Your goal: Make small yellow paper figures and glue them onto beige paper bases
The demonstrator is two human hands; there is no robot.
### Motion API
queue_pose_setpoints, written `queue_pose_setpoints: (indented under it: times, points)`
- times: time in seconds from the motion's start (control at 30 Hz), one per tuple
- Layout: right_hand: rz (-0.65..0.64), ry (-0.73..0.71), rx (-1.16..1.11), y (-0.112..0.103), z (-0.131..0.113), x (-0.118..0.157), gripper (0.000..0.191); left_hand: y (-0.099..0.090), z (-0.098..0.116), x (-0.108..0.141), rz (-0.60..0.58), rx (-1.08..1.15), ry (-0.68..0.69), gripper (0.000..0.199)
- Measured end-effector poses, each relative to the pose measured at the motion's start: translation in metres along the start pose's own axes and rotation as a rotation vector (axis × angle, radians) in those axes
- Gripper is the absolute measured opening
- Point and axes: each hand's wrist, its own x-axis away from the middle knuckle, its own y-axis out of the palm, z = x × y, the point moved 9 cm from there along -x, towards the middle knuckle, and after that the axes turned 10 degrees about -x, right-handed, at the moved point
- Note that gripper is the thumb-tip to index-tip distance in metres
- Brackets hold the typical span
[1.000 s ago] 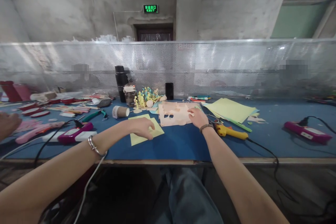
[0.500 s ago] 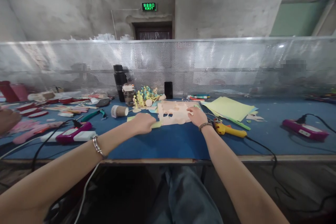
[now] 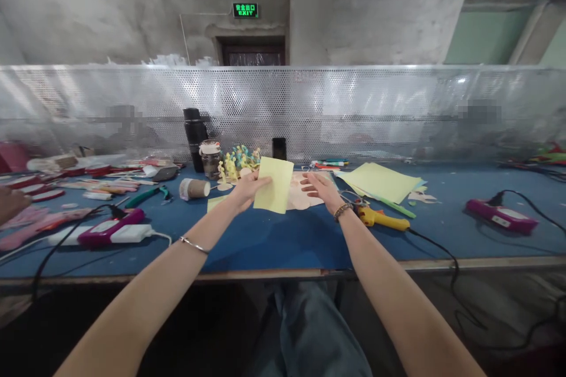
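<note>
My left hand (image 3: 248, 189) pinches a pale yellow sheet of paper (image 3: 274, 186) by its left edge and holds it raised off the table. To its right, my right hand (image 3: 322, 189) hovers with fingers apart and nothing in them. Under that hand lies a pinkish-beige sheet (image 3: 303, 197), partly covered by the yellow paper. Another bit of yellow paper (image 3: 216, 202) rests beneath my left wrist. Small yellow and teal figures (image 3: 239, 160) stand behind my left hand.
A yellow glue gun (image 3: 384, 220) and a stack of yellow paper (image 3: 382, 181) lie at right. A paper cup (image 3: 194, 189), a jar (image 3: 210, 159), a black bottle (image 3: 194, 135) and a purple power strip (image 3: 112, 230) are at left. Another person's hand (image 3: 13, 201) shows far left.
My left hand has turned and lifted the yellow paper upright, in front of the beige sheet. My right hand has come off the beige sheet and spread its fingers.
</note>
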Motion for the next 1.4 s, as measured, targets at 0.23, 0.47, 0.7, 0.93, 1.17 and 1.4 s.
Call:
queue_pose_setpoints:
  times: [0.23, 0.47, 0.7, 0.93, 1.17, 1.4]
  points:
    - [-0.171, 0.066, -0.035, 0.017, 0.008, 0.007, 0.054, 0.007, -0.022, -0.009, -0.035, 0.253, 0.002, 0.028]
    - [-0.111, -0.032, 0.002, 0.009, 0.003, 0.003, 0.057, -0.014, -0.016, -0.008, 0.046, 0.286, 0.064, 0.021]
    - [-0.162, -0.051, -0.063, 0.015, 0.000, 0.005, 0.064, -0.019, -0.006, -0.005, 0.036, 0.376, 0.108, 0.019]
    - [-0.220, 0.126, 0.074, 0.023, 0.013, 0.011, 0.059, -0.032, 0.002, -0.004, 0.048, 0.486, 0.114, 0.020]
    - [-0.188, 0.141, -0.184, 0.020, 0.007, 0.006, 0.049, -0.023, -0.005, -0.005, 0.023, 0.354, 0.114, 0.020]
    - [-0.062, 0.058, -0.161, 0.010, 0.001, 0.006, 0.036, -0.021, -0.009, -0.008, 0.034, 0.313, 0.129, 0.029]
